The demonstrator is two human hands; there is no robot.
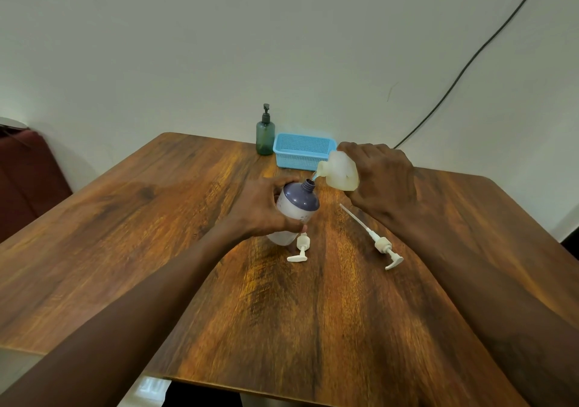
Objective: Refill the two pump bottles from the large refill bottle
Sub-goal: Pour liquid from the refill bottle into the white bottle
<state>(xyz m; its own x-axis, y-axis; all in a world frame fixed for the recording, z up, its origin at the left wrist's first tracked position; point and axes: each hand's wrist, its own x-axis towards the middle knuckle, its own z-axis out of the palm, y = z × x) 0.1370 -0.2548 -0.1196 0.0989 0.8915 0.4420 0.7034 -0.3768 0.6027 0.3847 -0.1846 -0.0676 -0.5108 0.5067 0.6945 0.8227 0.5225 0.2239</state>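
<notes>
The left hand [266, 206] has its fingers curled round the white pump bottle [297, 209], held tilted over the middle of the counter [156, 234] with its neck open. The right hand [382, 181] wraps its fingers over the tipped refill bottle [340, 171], and a thin blue stream [314, 176] runs into that neck.

The neck is narrow, so a wobble of either hand or a harder squeeze could send liquid down the bottle's shoulder onto the wood. Overfilling is likely too, as the level is hidden.

Count: three bottles, including the green pump bottle [265, 137] at the far edge; two loose pumps, short [301, 248] and long-tubed [380, 243]; one blue basket [300, 152].
</notes>
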